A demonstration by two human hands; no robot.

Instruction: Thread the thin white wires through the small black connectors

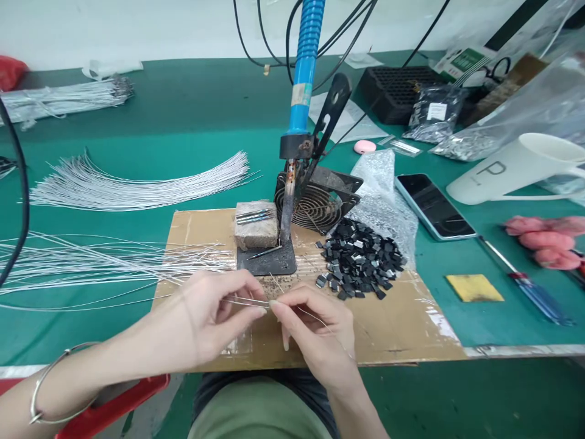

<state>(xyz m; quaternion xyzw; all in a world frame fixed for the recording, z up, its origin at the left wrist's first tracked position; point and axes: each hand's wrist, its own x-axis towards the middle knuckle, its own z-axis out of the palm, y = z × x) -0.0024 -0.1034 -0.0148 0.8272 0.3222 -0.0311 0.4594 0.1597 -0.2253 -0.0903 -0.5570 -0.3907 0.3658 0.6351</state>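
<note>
My left hand point(205, 317) is closed in a pinch on thin white wires point(244, 300), which stretch across to my right hand. The fingertips of my right hand point(315, 326) pinch the ends of these wires. A thin strand point(315, 316), perhaps solder, also runs through my right hand and over its back. Just beyond my hands, a soldering iron point(289, 201) points down in its blue-sleeved holder. Beside its tip, a worn block point(256, 225) carries several short metal pieces. Loose white wires point(114, 265) lie to the left, and small black connector pieces point(361, 259) are heaped to the right.
Cardboard point(388, 335) covers the front of the green table. A fan point(320, 198) sits behind the iron. A curved wire bundle point(141, 189) lies at left. On the right are a phone point(436, 207), a white mug point(521, 167), a yellow sponge point(475, 288) and a screwdriver point(530, 286).
</note>
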